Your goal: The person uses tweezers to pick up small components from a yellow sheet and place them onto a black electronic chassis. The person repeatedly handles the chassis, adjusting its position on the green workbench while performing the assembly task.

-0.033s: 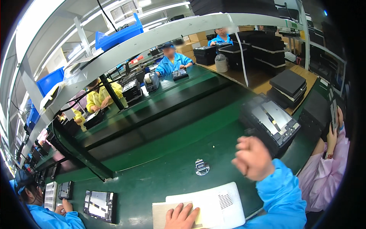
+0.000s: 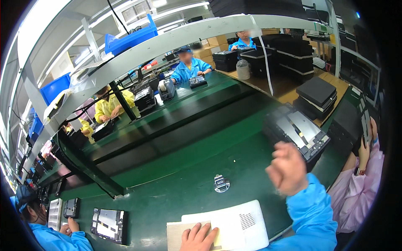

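Note:
My left hand (image 2: 199, 237) lies with spread fingers on a beige striped sheet (image 2: 175, 234), its fingertips near a yellowish strip. Under this sheet is a white padded sheet (image 2: 256, 226) with a grid of small dark marks. My right hand (image 2: 288, 169) is raised over the green table, fingers curled inward; anything held in them is hidden. Just beyond it stands a stack of black tablet-like units (image 2: 299, 131), the top one showing a silver panel with a dark ribbon cable. A small round silver metal piece (image 2: 221, 183) lies between my hands.
Another tablet-like unit (image 2: 109, 226) lies at the left, near a co-worker in blue (image 2: 58, 238). A person in a pink sleeve (image 2: 356, 196) is at the right. A green post (image 2: 90, 167) and white overhead beam (image 2: 188, 33) frame the bench. Black foam blocks (image 2: 316, 92) stand far right.
My right hand has shifted a little up and to the right, closer to the stack of units. The left hand stays on the striped sheet.

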A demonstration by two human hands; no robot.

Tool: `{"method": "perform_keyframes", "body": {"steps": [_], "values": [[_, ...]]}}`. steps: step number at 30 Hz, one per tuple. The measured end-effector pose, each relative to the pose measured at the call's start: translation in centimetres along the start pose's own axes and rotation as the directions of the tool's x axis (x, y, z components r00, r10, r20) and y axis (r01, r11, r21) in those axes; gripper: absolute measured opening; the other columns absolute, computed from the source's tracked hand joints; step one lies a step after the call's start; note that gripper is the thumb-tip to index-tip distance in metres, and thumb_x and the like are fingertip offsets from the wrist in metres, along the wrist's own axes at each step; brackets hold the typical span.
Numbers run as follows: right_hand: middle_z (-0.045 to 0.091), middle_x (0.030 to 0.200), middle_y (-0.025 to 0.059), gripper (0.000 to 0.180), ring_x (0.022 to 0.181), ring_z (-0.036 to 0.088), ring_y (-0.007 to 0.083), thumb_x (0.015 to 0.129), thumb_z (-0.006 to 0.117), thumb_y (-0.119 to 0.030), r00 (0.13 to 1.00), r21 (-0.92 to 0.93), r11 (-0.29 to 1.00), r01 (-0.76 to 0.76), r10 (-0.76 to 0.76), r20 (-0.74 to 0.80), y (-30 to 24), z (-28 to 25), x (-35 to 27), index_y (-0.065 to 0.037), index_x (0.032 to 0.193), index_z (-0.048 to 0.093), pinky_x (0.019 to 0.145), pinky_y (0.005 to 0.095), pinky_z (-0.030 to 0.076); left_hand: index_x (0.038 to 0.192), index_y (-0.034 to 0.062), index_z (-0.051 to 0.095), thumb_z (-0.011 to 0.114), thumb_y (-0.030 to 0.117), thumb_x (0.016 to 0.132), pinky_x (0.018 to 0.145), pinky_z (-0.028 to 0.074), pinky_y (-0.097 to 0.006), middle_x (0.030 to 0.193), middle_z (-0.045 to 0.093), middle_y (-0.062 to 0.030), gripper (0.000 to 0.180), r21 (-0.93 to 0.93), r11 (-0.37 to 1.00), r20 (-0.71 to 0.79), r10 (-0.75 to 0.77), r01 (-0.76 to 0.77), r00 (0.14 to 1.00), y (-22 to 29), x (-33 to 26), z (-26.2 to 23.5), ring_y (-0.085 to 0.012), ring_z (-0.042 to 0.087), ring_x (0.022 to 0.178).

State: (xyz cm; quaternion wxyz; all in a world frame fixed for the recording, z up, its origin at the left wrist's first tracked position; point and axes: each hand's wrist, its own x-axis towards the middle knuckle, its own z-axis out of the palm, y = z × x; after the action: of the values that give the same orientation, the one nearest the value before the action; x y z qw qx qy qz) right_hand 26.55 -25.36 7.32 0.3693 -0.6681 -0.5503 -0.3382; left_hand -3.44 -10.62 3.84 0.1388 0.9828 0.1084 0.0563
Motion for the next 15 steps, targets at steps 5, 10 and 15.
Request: {"method": "perform_keyframes", "body": {"steps": [5,10,15], "values": [[0.057,0.114,0.0209,0.027,0.112,0.055,0.0336,0.085,0.062,-0.002,0.768,-0.189,0.838,-0.513,0.348,-0.538,8.5,-4.8,-4.9,0.004,0.110,0.053,0.098,0.0382,0.041,0.133,-0.0013,0.043,0.074,0.042,0.070,0.103,0.028,-0.054,0.135,0.041,-0.0247,0.083,-0.109,0.994,0.009,0.023,-0.022,1.000,-0.6,0.0,-0.9,-0.0433,0.036,0.127],[0.057,0.102,0.0068,0.026,0.099,0.054,0.0170,0.087,0.064,-0.007,0.566,0.164,0.778,-0.607,0.567,-0.599,16.9,-5.9,-11.3,-0.001,0.110,0.053,0.091,0.0287,0.041,0.136,-0.0029,0.039,0.074,0.036,0.072,0.104,0.027,-0.052,0.135,0.040,-0.0257,0.082,-0.163,0.986,0.000,0.036,-0.036,0.999,-0.6,0.2,-1.7,-0.0441,0.035,0.127],[0.055,0.092,0.0006,0.019,0.084,0.051,0.0093,0.089,0.061,-0.015,0.337,0.641,0.514,-0.569,0.858,-0.389,16.6,-4.2,-11.7,-0.007,0.104,0.052,0.075,0.0248,0.041,0.133,-0.0033,0.042,0.076,0.031,0.072,0.104,0.030,-0.050,0.134,0.042,-0.0259,0.078,-0.174,0.983,-0.033,0.053,-0.058,0.998,-0.2,0.3,-2.7,-0.0431,0.038,0.126]]}}
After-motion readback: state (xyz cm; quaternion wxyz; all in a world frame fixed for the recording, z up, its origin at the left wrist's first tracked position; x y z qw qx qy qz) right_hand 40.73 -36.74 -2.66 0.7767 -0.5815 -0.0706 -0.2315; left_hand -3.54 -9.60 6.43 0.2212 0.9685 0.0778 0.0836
